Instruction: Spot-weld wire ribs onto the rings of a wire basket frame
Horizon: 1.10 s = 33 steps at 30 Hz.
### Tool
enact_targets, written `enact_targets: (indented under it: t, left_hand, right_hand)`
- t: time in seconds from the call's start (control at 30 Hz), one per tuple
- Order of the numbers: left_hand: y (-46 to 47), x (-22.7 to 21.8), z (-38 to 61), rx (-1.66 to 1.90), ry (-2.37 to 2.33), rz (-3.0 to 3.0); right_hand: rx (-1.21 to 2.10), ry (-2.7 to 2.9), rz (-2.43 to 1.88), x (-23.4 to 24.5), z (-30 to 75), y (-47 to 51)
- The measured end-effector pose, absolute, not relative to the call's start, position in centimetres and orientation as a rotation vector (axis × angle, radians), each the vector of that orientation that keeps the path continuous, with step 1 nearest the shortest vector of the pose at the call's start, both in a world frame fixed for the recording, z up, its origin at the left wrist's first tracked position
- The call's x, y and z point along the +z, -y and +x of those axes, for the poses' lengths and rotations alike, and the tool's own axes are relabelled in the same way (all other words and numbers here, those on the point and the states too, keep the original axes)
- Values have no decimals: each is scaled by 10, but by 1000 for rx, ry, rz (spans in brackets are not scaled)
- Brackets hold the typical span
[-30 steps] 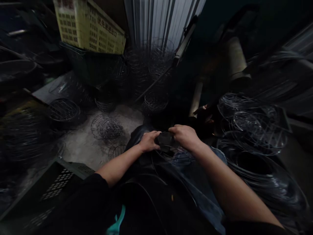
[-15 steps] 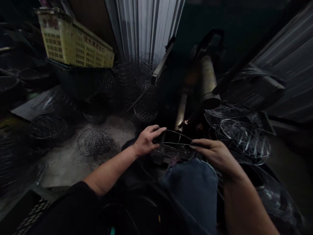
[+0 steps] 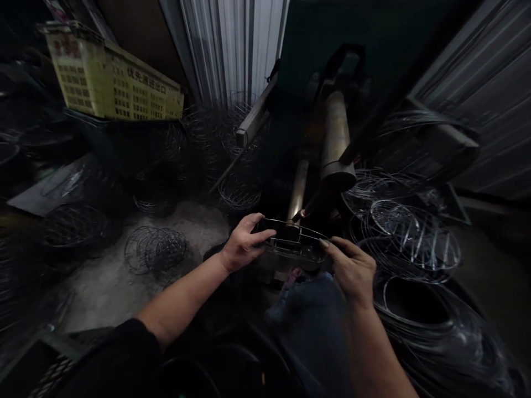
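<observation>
Concrete floor (image 3: 108,298), wire basket (image 3: 292,249) between hands (image 3: 243,243) (image 3: 350,271)

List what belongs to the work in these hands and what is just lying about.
In the work: left hand, right hand, and the bent wire frame held between them.

Lying about: wire hoops heaped at right, round wire baskets on the floor, yellow printed sign, metal cylinder.

A single head-worn camera looks forward and down, close above the person's bare left hand (image 3: 243,243) and right hand (image 3: 350,271), taking in the grey concrete floor (image 3: 99,298) beyond.
</observation>
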<state>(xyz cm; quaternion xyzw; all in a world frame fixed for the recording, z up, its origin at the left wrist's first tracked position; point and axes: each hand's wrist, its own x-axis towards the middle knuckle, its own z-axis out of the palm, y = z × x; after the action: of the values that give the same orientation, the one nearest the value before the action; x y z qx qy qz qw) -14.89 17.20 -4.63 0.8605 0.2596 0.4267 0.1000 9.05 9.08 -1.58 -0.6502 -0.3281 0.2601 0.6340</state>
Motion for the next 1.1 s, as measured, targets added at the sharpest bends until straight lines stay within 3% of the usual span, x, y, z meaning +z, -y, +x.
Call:
enact_targets:
  t: [0.57,1.1]
  left_hand:
    - [-206,-63,-129,1466,-695,2534]
    - [-220,-63,-123,1396,-805,2503]
  right_hand:
    - [426,774,-1324,-33,99,-118]
    - [458,711,-1329,-30,103,-136]
